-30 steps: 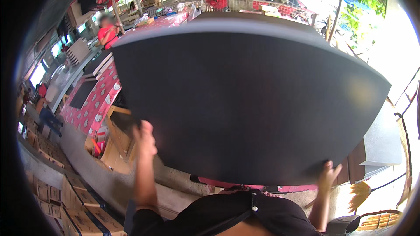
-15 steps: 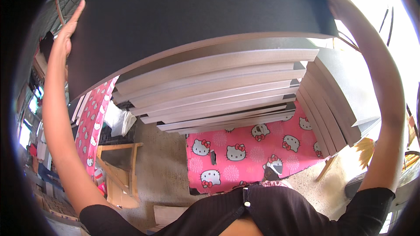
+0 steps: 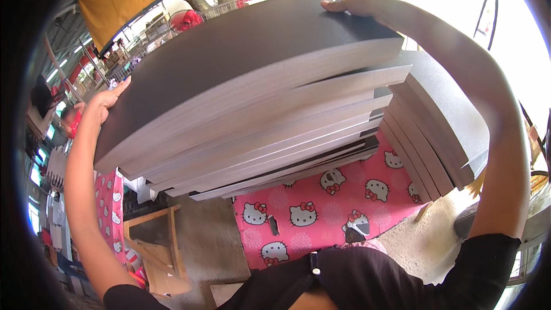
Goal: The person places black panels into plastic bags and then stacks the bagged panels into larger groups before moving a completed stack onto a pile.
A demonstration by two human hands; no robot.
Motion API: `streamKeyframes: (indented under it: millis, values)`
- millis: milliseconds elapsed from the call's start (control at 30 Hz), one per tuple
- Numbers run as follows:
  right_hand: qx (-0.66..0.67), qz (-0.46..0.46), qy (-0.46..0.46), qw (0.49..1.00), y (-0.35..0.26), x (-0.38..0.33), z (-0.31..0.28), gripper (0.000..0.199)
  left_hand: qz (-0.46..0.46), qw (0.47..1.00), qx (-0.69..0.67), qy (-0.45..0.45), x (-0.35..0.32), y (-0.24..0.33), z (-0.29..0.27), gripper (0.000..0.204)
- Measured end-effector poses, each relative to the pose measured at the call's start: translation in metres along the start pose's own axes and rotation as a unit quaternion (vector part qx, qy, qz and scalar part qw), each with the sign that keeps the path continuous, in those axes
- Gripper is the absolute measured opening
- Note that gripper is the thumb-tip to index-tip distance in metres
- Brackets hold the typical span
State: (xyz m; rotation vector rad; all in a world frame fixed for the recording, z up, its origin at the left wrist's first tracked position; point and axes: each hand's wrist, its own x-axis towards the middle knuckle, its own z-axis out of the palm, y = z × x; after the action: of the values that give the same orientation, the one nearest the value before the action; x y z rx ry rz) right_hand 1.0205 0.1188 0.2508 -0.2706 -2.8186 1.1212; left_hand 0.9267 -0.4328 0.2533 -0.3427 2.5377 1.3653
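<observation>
A bundle of black-faced sheets (image 3: 229, 40) with pale cut edges rests on a tall pile of similar sheets (image 3: 275, 126). My left hand (image 3: 108, 102) grips its left side, thumb along the edge and the other fingers mostly hidden. At the far right corner, my right hand (image 3: 357, 8) holds the bundle, fingertips on its dark top. The bundle lies nearly level on the pile, with a thin gap showing toward the right. The pile's layers are unevenly staggered, standing on a pink table covering (image 3: 321, 212) with a cartoon cat print.
Another stack of dark sheets (image 3: 425, 138) stands right beside the pile. At the lower left is a wooden frame (image 3: 175, 241) on the concrete floor (image 3: 212, 241). A yellow tarp (image 3: 132, 0) hangs beyond, and a person in red (image 3: 72, 121) is at far left.
The bundle, raised and tilted before, has come down onto the pile, both hands lowering with it. The background beyond it now shows as my view has tipped up.
</observation>
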Motion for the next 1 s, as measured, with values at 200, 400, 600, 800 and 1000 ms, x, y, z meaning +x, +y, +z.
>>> streamKeyframes:
  millis: [200, 400, 600, 800, 1000]
  values:
    - [-0.004, 0.178, 0.058, 0.982, -0.061, -0.067, -0.013, 0.048, 0.033, 0.993, 0.064, 0.096, 0.01, 0.008, 0.009, 0.071]
    - [-0.047, -0.107, 0.248, 0.962, 0.056, -0.126, -0.161, 0.038, 0.298, 0.919, 0.053, 0.253, -0.057, 0.049, -0.076, 0.074]
    - [-0.115, 0.072, 0.438, 0.889, 0.322, -0.255, -0.231, 0.04, 0.561, 0.813, -0.145, -0.054, -0.236, 0.062, 0.181, 0.051]
    - [-0.186, 0.263, 0.623, 0.713, 0.55, -0.304, -0.246, 0.061, 0.339, 0.804, -0.278, -0.401, -0.291, 0.038, 0.412, 0.068]
    - [0.009, 0.124, 0.614, 0.779, 0.568, -0.246, -0.248, 0.081, 0.093, 0.844, -0.385, -0.361, -0.244, 0.074, 0.592, 0.086]
